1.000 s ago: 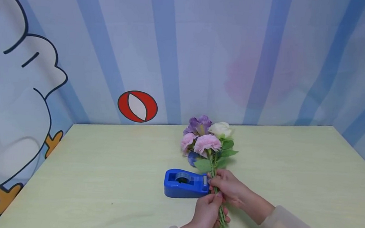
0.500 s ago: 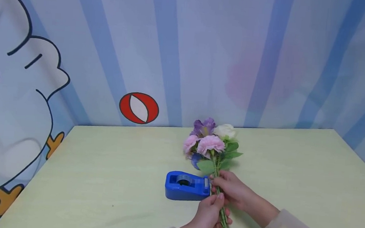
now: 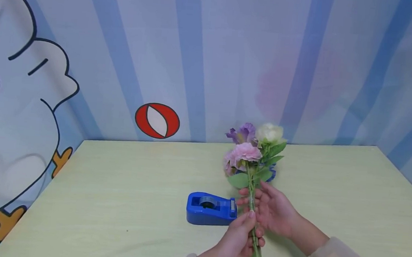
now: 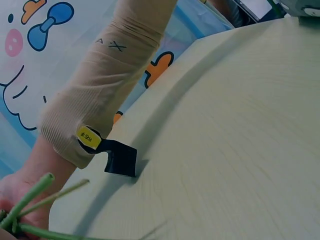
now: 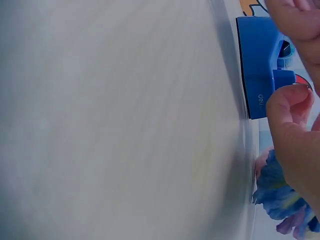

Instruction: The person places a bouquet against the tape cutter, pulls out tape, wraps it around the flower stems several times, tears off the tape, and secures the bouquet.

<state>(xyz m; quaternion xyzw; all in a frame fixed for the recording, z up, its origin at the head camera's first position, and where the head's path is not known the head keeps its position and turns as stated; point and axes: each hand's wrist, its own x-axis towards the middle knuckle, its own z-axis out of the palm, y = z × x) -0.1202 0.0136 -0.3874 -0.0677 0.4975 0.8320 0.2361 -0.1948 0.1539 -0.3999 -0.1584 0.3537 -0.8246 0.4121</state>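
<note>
In the head view, a bouquet of artificial flowers (image 3: 247,152) with pink, purple, white and blue heads leans away from me over the table. My left hand (image 3: 229,245) grips its green stems low down, thumb on top. Just above, my right hand (image 3: 279,212) has loose fingers behind the stems and its thumb lifted off them. A shiny patch shows on the stems there. Left of the hands stands a blue tape dispenser (image 3: 207,212) with a roll in it. The left wrist view catches the cut stem ends (image 4: 37,192); the right wrist view, a blue flower (image 5: 277,187).
The pale table (image 3: 123,186) spreads around the hands. Behind it hangs a blue striped backdrop (image 3: 230,65) with cartoon prints. A black mount with a yellow tag (image 4: 120,157) sits at the right wrist. A grey object (image 4: 300,7) stands at the table's far corner in the left wrist view.
The bouquet has turned in the hands and shifted up and right, its blue flower passing from the left side to the right. My right fingers have loosened from pinching the stems.
</note>
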